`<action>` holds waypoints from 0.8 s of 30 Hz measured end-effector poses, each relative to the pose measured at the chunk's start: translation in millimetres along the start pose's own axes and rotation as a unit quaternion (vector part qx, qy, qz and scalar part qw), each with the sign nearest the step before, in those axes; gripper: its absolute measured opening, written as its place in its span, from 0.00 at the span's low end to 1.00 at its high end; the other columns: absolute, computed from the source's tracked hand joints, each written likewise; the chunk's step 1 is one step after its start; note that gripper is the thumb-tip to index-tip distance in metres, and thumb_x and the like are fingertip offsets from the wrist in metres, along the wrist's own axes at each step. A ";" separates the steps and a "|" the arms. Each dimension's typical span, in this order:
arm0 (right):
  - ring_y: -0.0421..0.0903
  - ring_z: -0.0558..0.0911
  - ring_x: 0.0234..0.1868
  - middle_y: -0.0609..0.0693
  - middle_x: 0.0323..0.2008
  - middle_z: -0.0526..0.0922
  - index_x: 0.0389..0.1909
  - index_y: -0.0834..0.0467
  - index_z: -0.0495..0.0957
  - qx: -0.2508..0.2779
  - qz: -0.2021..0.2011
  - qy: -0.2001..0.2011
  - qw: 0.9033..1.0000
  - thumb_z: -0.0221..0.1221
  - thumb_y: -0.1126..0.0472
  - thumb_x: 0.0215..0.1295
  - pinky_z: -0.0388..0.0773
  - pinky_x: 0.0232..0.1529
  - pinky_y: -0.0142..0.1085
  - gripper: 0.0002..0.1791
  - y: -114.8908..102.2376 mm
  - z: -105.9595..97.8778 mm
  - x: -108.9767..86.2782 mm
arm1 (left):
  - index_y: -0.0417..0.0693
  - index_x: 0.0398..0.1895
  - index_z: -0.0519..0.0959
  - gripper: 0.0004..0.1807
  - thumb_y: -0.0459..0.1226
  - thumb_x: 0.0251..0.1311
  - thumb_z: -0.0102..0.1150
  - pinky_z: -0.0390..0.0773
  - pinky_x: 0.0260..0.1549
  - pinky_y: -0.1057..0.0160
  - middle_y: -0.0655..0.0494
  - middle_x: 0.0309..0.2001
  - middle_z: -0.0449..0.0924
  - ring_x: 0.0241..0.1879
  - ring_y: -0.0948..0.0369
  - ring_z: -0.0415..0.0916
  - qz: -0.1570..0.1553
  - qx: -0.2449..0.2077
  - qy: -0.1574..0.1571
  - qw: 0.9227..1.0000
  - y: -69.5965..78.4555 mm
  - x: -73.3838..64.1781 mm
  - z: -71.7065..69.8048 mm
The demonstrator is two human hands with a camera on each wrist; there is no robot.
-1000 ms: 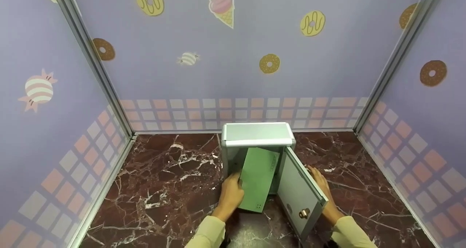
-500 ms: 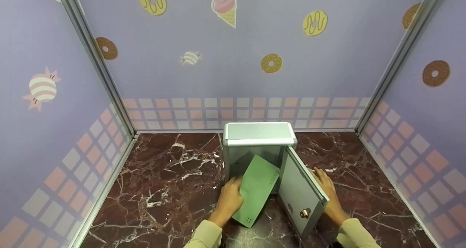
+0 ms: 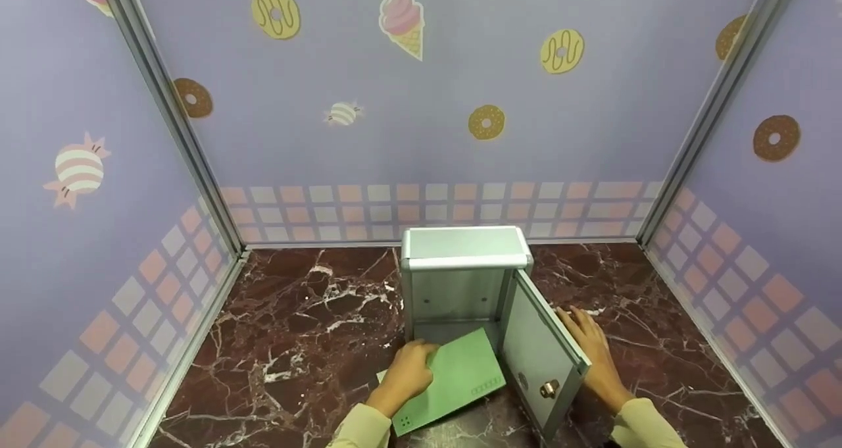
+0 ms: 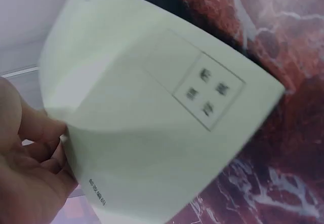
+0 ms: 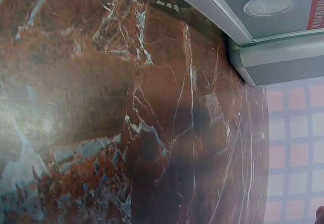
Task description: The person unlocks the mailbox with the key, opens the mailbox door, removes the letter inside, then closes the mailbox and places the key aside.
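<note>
A green envelope slants low in front of the open metal box, its far corner overlapping the box's floor. My left hand pinches its left edge between thumb and fingers. The left wrist view shows the envelope slightly bent, with a printed stamp square. The box door is swung out to the right, a brass lock on its inner face. Behind the door, at its outer side, is my right hand, fingers extended. Only a fingertip shows in the right wrist view.
The box stands on a dark red marble-patterned surface, close to the back wall. Side walls rise at left and right. A round fitting and red lettering show on the door's outer face.
My left hand has drawn the envelope down out of the box opening, turning it from steep to slanting across. The box's inside now shows. My right hand stays by the door.
</note>
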State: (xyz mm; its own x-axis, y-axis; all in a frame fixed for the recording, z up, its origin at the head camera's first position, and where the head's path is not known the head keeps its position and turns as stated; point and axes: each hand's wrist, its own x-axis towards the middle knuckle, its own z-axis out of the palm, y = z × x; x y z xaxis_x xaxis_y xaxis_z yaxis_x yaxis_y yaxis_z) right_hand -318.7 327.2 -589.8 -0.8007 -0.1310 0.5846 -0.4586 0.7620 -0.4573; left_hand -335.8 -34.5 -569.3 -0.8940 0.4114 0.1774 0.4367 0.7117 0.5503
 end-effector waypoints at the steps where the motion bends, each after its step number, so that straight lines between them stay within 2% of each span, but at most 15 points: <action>1: 0.73 0.56 0.67 0.70 0.67 0.63 0.69 0.65 0.66 -0.003 0.001 -0.001 1.000 0.61 0.54 0.61 0.48 0.61 0.72 0.36 0.4 -0.3 -0.3 | 0.37 0.52 0.83 0.28 0.18 0.44 0.49 0.72 0.56 0.45 0.36 0.53 0.77 0.56 0.40 0.73 -0.005 -0.003 -0.015 1.000 0.5 -0.4 1.0; 5: 0.72 0.57 0.67 0.69 0.67 0.63 0.68 0.65 0.67 -0.009 0.004 0.001 1.000 0.63 0.55 0.59 0.48 0.62 0.70 0.37 1.9 -2.2 -0.7 | 0.40 0.51 0.84 0.28 0.19 0.44 0.50 0.70 0.58 0.45 0.41 0.53 0.79 0.58 0.42 0.72 -0.019 -0.009 -0.068 0.997 4.0 -0.4 7.3; 11: 0.70 0.58 0.67 0.69 0.66 0.65 0.68 0.62 0.68 -0.013 0.010 0.013 1.000 0.64 0.56 0.57 0.47 0.66 0.64 0.37 3.0 -5.0 -0.4 | 0.43 0.50 0.85 0.30 0.18 0.41 0.51 0.74 0.55 0.49 0.49 0.48 0.83 0.54 0.47 0.76 -0.002 -0.013 -0.095 0.995 11.0 0.2 23.3; 14: 0.69 0.58 0.68 0.68 0.67 0.65 0.69 0.62 0.68 -0.015 0.013 0.008 1.000 0.65 0.55 0.57 0.47 0.66 0.64 0.38 3.6 -5.3 -1.1 | 0.44 0.50 0.85 0.33 0.18 0.38 0.50 0.77 0.49 0.56 0.52 0.46 0.83 0.52 0.50 0.77 -0.002 -0.022 -0.111 0.994 13.7 -0.3 29.5; 17: 0.69 0.58 0.68 0.67 0.67 0.65 0.69 0.61 0.68 -0.015 0.014 0.003 1.000 0.65 0.54 0.56 0.46 0.66 0.65 0.39 4.3 -5.6 -1.2 | 0.45 0.51 0.85 0.34 0.17 0.38 0.49 0.75 0.42 0.62 0.52 0.46 0.83 0.52 0.51 0.76 -0.009 -0.033 -0.132 0.991 15.7 -1.0 33.2; 19: 0.69 0.58 0.68 0.67 0.67 0.65 0.69 0.62 0.68 -0.016 0.015 0.003 1.000 0.66 0.53 0.55 0.47 0.65 0.65 0.40 4.7 -5.9 -1.1 | 0.44 0.51 0.85 0.33 0.17 0.38 0.49 0.75 0.44 0.61 0.51 0.48 0.82 0.53 0.51 0.75 -0.015 -0.040 -0.143 0.989 16.6 -1.5 34.9; 22: 0.68 0.58 0.68 0.67 0.67 0.65 0.69 0.62 0.68 -0.022 0.013 0.003 1.000 0.66 0.53 0.55 0.48 0.64 0.67 0.40 6.1 -6.7 -1.7 | 0.43 0.51 0.85 0.32 0.18 0.40 0.50 0.75 0.53 0.54 0.50 0.49 0.82 0.55 0.50 0.74 -0.017 -0.039 -0.147 0.988 17.0 -2.7 37.5; 24: 0.68 0.58 0.68 0.67 0.66 0.66 0.69 0.63 0.68 -0.026 0.012 0.003 1.000 0.66 0.53 0.55 0.48 0.64 0.67 0.40 7.1 -7.2 -2.5 | 0.42 0.50 0.85 0.30 0.18 0.40 0.52 0.74 0.55 0.51 0.50 0.49 0.82 0.55 0.50 0.74 -0.015 -0.035 -0.147 0.988 16.8 -3.6 39.6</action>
State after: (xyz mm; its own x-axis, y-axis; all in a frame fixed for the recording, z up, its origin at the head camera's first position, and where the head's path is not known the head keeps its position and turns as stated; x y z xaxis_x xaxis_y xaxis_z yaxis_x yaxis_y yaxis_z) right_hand -317.2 337.6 -589.7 -0.8091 -0.1083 0.5776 -0.4180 0.7968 -0.4362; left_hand -321.3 -1.4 -592.9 -0.8337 0.5465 -0.0790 0.3936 0.6886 0.6091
